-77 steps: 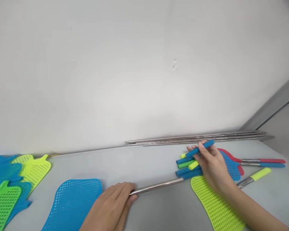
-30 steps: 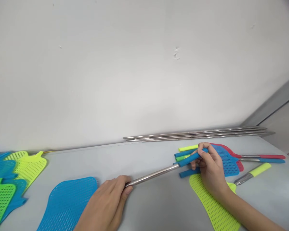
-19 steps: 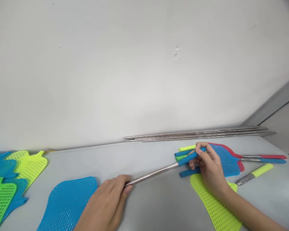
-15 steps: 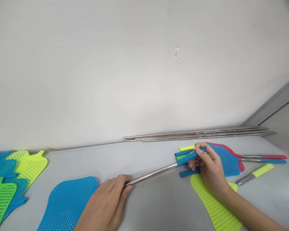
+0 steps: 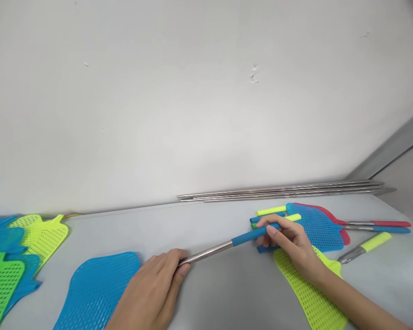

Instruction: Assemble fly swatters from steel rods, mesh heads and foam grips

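My left hand is closed round the near end of a metal rod. A blue fly swatter head lies just left of that hand; whether it joins the rod is hidden by the hand. Between the thumb and fingers of my right hand is a blue grip sleeve, fitted over the rod's far end. Beneath and behind those fingers lie several loose sleeves, among them a yellow sleeve. Under my right wrist rests a yellow fly swatter.
Several metal rods lie along the wall. Right of my right hand are a blue swatter and a red swatter with gripped handles. At the far left, yellow swatter heads, blue ones and a green swatter head overlap on the grey table.
My right hand lifted the blue sleeve, met the rod's end with it, and slid it leftward along the rod, so less bare metal shows. My left hand kept its hold on the rod.
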`<act>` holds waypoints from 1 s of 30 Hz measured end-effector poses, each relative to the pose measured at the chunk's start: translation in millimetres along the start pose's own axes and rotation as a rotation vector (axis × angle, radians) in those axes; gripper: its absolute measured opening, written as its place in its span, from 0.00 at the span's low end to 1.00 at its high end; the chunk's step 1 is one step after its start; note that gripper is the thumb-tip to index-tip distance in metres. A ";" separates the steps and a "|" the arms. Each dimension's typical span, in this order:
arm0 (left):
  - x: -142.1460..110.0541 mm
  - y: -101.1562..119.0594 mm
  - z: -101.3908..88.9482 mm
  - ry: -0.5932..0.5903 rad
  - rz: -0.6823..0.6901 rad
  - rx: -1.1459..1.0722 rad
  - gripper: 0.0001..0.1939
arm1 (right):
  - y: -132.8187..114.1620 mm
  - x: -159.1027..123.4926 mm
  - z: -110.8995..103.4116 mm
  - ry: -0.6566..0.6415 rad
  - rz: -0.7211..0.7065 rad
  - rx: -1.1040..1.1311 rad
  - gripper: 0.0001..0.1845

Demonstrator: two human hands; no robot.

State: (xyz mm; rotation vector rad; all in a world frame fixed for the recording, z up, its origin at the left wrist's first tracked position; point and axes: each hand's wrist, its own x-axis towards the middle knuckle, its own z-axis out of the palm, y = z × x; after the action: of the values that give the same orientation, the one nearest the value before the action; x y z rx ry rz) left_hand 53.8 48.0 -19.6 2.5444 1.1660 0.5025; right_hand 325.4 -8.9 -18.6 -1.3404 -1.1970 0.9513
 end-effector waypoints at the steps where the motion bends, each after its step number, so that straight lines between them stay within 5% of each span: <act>1: 0.3 0.0 -0.2 -0.008 -0.004 -0.003 0.11 | -0.4 -0.7 0.1 -0.006 -0.002 -0.014 0.14; 30: -2.6 2.2 1.7 -0.016 0.027 0.029 0.10 | 4.0 -2.2 -3.7 -0.095 -0.006 -0.188 0.16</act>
State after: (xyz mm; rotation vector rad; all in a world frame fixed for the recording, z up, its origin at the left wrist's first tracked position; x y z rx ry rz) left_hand 54.4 44.4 -20.7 2.5873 1.1431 0.4744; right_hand 329.1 -11.5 -22.2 -1.4511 -1.3897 0.9248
